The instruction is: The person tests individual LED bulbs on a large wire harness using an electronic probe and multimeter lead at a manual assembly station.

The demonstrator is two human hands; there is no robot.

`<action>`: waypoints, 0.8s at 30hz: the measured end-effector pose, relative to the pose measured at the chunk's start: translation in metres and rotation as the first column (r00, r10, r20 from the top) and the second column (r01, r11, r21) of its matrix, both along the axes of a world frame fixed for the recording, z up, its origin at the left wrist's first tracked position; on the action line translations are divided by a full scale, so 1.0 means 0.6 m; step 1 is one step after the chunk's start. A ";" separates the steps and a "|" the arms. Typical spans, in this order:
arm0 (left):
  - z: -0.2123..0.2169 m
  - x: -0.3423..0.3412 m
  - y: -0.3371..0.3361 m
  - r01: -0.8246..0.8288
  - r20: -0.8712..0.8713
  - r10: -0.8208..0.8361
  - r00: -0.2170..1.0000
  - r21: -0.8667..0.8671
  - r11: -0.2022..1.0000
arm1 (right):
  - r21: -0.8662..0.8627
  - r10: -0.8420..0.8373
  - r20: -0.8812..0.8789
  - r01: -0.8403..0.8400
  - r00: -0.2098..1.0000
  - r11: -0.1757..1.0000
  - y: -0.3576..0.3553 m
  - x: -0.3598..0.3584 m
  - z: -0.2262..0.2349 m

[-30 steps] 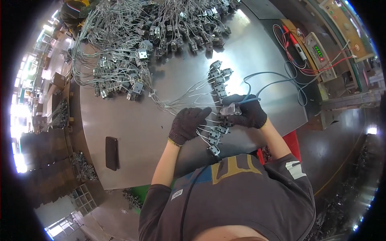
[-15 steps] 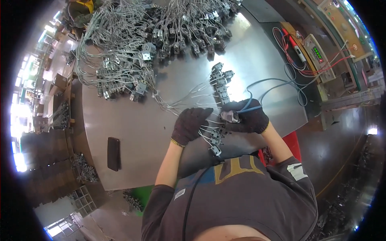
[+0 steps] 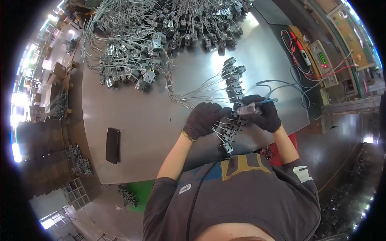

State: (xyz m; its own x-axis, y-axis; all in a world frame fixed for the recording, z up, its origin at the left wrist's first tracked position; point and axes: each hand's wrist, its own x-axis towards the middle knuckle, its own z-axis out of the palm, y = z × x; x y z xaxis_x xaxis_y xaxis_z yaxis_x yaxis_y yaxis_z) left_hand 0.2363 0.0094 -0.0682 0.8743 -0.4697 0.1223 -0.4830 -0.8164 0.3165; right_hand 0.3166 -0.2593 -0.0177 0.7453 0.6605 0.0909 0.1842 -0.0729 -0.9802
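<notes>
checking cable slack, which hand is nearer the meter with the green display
Right: the right hand is below and left of the meter; the left hand is farther left in the picture.

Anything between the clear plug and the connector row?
Nothing visible. The clear plug in the right hand is right at the connector row, the left hand close beside; contact is too small to tell.

Soft knitted left glove point(image 3: 203, 119): dark brown, yellow cuff edge
Small boxy connectors point(image 3: 235, 83): grey and black
Thin bundled wires point(image 3: 171, 92): silvery white
Thick looped cable point(image 3: 274, 100): blue
</notes>
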 end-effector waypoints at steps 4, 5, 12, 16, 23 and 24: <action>-0.002 -0.003 0.003 -0.001 0.010 0.001 1.000 -0.028 1.000 | -0.045 0.038 0.089 -0.034 0.995 0.998 0.003 0.011 0.007; -0.006 -0.002 0.004 0.000 0.009 0.001 1.000 -0.032 0.999 | -0.089 0.054 0.100 -0.045 0.994 0.995 0.006 0.012 0.004; -0.005 -0.003 0.002 -0.009 0.039 0.012 0.999 -0.069 0.998 | -0.227 0.110 0.337 -0.033 0.935 0.973 0.016 0.042 -0.023; -0.003 -0.002 0.004 -0.010 0.019 0.012 1.000 -0.096 0.995 | -0.291 0.125 0.363 -0.016 0.923 0.957 0.020 0.052 -0.016; -0.002 0.003 0.005 -0.012 -0.031 0.008 0.999 -0.136 0.991 | -0.248 0.121 0.382 -0.025 0.916 0.969 0.022 0.063 -0.003; -0.002 0.002 0.005 -0.010 -0.040 0.005 0.999 -0.126 0.992 | -0.309 0.143 0.369 -0.024 0.918 0.951 0.019 0.066 0.000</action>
